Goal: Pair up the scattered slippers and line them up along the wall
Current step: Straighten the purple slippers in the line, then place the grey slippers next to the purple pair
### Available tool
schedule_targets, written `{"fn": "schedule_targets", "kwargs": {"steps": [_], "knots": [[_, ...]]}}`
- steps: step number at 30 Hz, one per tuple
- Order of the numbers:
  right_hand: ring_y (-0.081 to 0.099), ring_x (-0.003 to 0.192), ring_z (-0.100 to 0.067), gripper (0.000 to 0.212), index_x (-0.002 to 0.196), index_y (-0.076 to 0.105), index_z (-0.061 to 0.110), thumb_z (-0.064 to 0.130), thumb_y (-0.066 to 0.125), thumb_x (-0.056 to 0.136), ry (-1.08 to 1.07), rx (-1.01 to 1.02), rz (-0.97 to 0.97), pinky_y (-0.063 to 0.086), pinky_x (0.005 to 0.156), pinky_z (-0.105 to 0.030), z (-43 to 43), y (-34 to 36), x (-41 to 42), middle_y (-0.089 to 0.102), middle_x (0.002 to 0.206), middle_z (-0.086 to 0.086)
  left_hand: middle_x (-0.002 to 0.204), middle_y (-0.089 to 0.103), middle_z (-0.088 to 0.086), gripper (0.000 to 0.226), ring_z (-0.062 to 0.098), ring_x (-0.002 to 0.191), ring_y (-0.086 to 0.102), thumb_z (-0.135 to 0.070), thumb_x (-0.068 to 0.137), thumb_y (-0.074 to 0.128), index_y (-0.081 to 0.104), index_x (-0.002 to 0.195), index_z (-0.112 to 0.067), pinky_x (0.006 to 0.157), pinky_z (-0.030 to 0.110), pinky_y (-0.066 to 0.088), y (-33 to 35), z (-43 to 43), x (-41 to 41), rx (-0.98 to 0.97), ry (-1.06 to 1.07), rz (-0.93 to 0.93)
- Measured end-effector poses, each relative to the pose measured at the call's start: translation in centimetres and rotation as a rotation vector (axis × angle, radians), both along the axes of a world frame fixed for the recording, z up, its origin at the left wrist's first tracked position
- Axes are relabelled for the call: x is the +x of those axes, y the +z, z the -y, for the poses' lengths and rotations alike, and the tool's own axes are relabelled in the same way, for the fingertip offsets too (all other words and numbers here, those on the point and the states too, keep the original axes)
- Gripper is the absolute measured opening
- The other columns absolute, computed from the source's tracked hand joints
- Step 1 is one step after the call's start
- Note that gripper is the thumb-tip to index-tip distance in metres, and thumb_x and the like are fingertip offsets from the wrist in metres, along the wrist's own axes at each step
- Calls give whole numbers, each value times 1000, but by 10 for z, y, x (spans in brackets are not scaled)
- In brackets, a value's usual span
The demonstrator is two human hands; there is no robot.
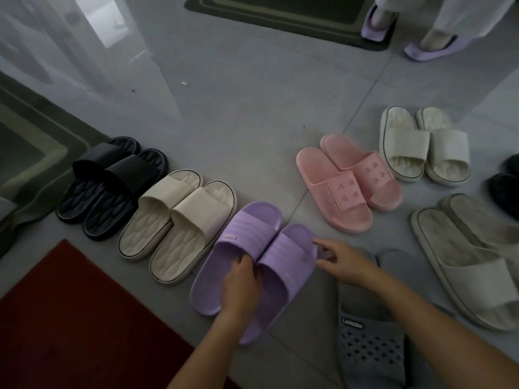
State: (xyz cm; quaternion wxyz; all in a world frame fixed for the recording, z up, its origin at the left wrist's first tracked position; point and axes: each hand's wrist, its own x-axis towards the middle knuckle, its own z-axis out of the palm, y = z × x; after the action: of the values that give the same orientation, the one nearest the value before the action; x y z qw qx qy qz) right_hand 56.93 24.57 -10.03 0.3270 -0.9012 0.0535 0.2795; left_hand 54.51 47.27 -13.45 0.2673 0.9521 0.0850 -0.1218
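A purple pair of slippers [250, 242] lies side by side on the grey floor. My left hand [241, 284] grips the straps where the two purple slippers meet. My right hand [342, 262] touches the toe edge of the right purple slipper [292, 248] with its fingertips. To their left stand a beige pair [179, 217] and a black pair [112, 178] in a row. A pink pair [348, 181] and a white pair [424, 144] lie to the right. A larger cream pair [471, 256] sits at the far right.
A grey perforated slipper [370, 341] lies under my right forearm. A red mat [70, 313] covers the lower left, green mats [286, 15] lie at top and left. A person in purple slippers [432, 49] stands at the top right. A dark slipper [505, 192] peeks in at the right edge.
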Motion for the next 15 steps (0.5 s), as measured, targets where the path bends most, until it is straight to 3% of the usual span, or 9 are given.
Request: {"fn": "schedule_targets", "kwargs": {"steps": [3,6,8,9,10,12,14,15], "knots": [[62,105,-23,51,136,46,24,26,61,87,-56,-31,11,45,92,-29,40,20,1,57,127,-10,107,61,14,19,39,93,60,-22,90,51,53,105,-11,71,42,46,-4,5,-2,38,17,35],[62,102,-21,42,129,54,21,29,60,88,-62,-117,25,43,85,-26,91,34,-14,62,119,-9,100,59,20,25,40,93,58,-14,86,57,45,105,-4,74,41,40,-2,7,-10,-52,238,62],[62,99,-19,39,125,58,20,31,61,87,-18,-186,-9,44,84,-25,120,38,-33,65,113,-8,84,56,10,20,32,83,57,-7,84,58,42,96,-10,68,35,37,7,14,-27,-186,355,219],[62,99,-18,40,124,59,19,32,63,86,11,-198,-44,45,85,-26,131,39,-43,66,112,-7,74,49,0,21,18,74,54,-5,84,57,40,89,-17,62,31,35,14,24,-39,-249,318,304],[62,100,-17,41,123,59,20,35,64,85,48,-197,-92,46,87,-26,140,40,-54,66,113,-6,69,42,-6,27,5,66,47,-6,84,55,37,82,-26,58,23,34,22,39,-51,-303,224,347],[60,103,-13,45,121,59,22,43,65,82,170,-200,-169,47,90,-27,149,40,-76,65,116,-1,70,44,-5,24,4,64,42,-18,82,55,38,80,-35,57,17,34,34,76,-72,-380,-58,297],[58,107,-14,47,120,57,25,50,63,80,327,-255,-207,47,91,-30,149,38,-95,62,120,3,88,59,1,18,9,82,50,-29,80,59,52,97,-31,71,20,40,33,113,-81,-293,-403,218],[56,110,-17,48,121,56,26,50,62,80,391,-293,-197,46,91,-33,149,35,-103,60,122,2,102,62,3,30,15,95,53,-35,80,60,56,108,-23,81,25,42,31,131,-81,-193,-577,161]]}}
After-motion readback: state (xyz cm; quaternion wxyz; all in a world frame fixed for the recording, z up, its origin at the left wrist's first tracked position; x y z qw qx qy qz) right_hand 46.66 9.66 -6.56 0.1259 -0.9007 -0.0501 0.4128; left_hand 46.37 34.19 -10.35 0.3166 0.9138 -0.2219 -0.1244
